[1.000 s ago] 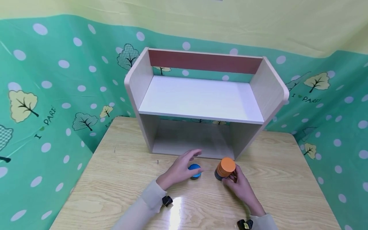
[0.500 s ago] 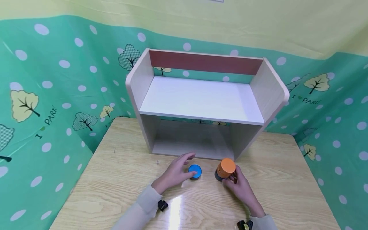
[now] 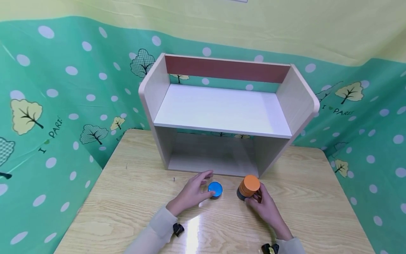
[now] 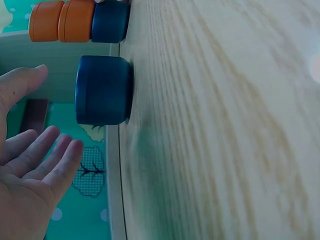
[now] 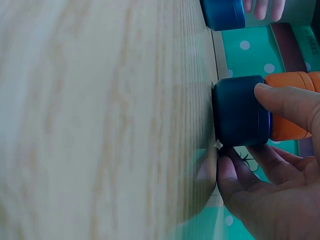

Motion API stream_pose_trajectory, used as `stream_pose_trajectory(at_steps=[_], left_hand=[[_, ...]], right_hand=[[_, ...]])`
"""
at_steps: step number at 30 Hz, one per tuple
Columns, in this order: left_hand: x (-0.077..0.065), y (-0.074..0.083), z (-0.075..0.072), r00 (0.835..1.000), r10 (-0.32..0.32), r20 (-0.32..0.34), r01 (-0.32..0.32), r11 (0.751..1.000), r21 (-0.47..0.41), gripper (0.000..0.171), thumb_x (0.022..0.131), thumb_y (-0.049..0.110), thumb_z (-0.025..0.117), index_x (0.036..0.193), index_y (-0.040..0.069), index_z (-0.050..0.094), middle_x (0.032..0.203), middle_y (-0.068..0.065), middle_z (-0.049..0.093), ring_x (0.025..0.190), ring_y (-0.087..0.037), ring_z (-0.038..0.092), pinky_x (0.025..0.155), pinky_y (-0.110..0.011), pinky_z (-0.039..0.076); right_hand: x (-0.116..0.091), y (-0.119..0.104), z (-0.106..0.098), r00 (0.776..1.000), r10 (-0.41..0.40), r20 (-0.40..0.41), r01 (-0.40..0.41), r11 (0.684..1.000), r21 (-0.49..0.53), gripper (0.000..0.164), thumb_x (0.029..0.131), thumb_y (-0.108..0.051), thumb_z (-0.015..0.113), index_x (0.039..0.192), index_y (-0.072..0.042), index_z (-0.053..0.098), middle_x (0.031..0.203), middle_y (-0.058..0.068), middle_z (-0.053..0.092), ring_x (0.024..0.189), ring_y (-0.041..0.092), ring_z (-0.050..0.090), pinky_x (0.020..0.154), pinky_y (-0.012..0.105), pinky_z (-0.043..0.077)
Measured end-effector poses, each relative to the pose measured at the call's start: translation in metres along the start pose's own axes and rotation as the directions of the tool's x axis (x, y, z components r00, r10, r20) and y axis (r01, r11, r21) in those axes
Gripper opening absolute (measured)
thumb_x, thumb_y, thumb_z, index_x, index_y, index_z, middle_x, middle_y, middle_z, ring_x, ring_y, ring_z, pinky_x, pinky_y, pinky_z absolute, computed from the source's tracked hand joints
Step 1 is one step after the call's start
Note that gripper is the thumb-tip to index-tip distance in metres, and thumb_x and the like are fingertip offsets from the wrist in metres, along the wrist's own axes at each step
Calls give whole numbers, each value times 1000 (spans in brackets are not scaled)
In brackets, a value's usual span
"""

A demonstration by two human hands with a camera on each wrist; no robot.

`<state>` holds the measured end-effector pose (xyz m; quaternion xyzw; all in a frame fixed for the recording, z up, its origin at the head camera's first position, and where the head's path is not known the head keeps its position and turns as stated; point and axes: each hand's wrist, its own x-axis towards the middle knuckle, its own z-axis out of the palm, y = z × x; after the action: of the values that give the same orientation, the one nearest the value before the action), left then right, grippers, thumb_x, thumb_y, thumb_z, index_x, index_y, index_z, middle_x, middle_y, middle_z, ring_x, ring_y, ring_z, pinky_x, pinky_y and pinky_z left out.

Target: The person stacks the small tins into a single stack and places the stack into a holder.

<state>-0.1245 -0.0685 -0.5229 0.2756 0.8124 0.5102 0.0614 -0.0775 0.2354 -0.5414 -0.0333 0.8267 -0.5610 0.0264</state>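
Note:
A small blue round canister (image 3: 215, 189) stands on the table before the shelf unit. My left hand (image 3: 189, 194) is beside it, to its left, and its thumb overlaps the lid in the head view. In the left wrist view the fingers and thumb are spread, with a gap between the hand and the canister (image 4: 104, 90). To the right stands a stack: a dark blue canister (image 5: 241, 111) at the bottom with orange round pieces (image 3: 250, 184) on top. My right hand (image 3: 265, 204) holds the lower blue canister, thumb on one side and fingers on the other.
A white two-level shelf unit (image 3: 222, 110) with a dark red back strip stands right behind the canisters. Its lower edge is close to the hands. A green patterned curtain (image 3: 63, 88) surrounds the wooden table (image 3: 127, 197).
My left hand has drawn back leftward from the single blue canister, baring its lid. The canister stays in place. My right hand and the stack have not visibly moved.

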Motion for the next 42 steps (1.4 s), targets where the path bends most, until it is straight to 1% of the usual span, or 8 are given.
stream_pose_trajectory(at_steps=[4,8,10,15,24,29,36,42], left_hand=[[-1,-1,1,1000,-11,6,11,1000,-11,73,89,14,78,149,0,39,142,-18,51,129,-32,51,103,-42,47],[-2,-2,1,999,-44,19,44,999,-9,71,90,18,78,148,3,42,141,-17,51,125,-33,55,102,-42,47],[-3,-3,1,997,-68,30,68,998,1,71,90,20,78,149,5,42,142,-15,51,124,-32,56,102,-41,48],[-5,-7,3,992,-110,57,109,994,12,73,90,26,78,149,4,42,142,-14,51,122,-29,58,101,-38,49],[-4,-11,5,988,-130,83,129,992,13,72,88,21,80,147,0,45,139,-13,53,115,-24,61,96,-33,52],[-3,-12,8,988,-133,81,129,990,54,69,88,20,80,145,0,47,134,-11,55,108,-19,61,92,-30,54],[-2,-11,10,986,-149,78,142,986,84,68,87,22,81,143,1,49,131,-9,56,103,-16,61,89,-29,54],[-1,-11,10,986,-145,80,138,986,93,66,87,22,81,142,1,51,129,-8,57,102,-16,61,88,-29,54]], right_hand=[[0,0,0,1000,-1,-4,1,1000,-22,74,85,6,75,147,-1,36,139,25,50,129,40,48,106,53,41],[0,1,0,1000,6,-4,-6,1000,-26,75,85,6,75,148,0,35,140,25,49,130,41,47,106,53,41],[1,1,0,1000,12,2,-12,1000,-21,76,85,6,75,148,0,34,141,25,48,130,41,46,106,52,40],[1,2,0,1000,12,10,-12,1000,-10,76,85,6,75,148,0,33,141,26,48,132,42,45,107,52,40],[1,3,0,1000,-4,-1,4,1000,-3,74,84,7,75,147,-1,36,138,24,51,129,39,48,106,51,41],[1,3,0,1000,-24,-13,24,1000,-10,73,84,6,76,146,-1,38,135,23,53,126,39,50,105,53,42],[1,2,1,1000,-26,-15,25,999,-35,73,84,6,75,146,-1,37,137,23,53,126,39,50,104,52,44],[1,1,0,1000,-13,-11,13,1000,-12,73,85,7,75,147,-1,37,137,24,52,127,40,50,105,54,43]])
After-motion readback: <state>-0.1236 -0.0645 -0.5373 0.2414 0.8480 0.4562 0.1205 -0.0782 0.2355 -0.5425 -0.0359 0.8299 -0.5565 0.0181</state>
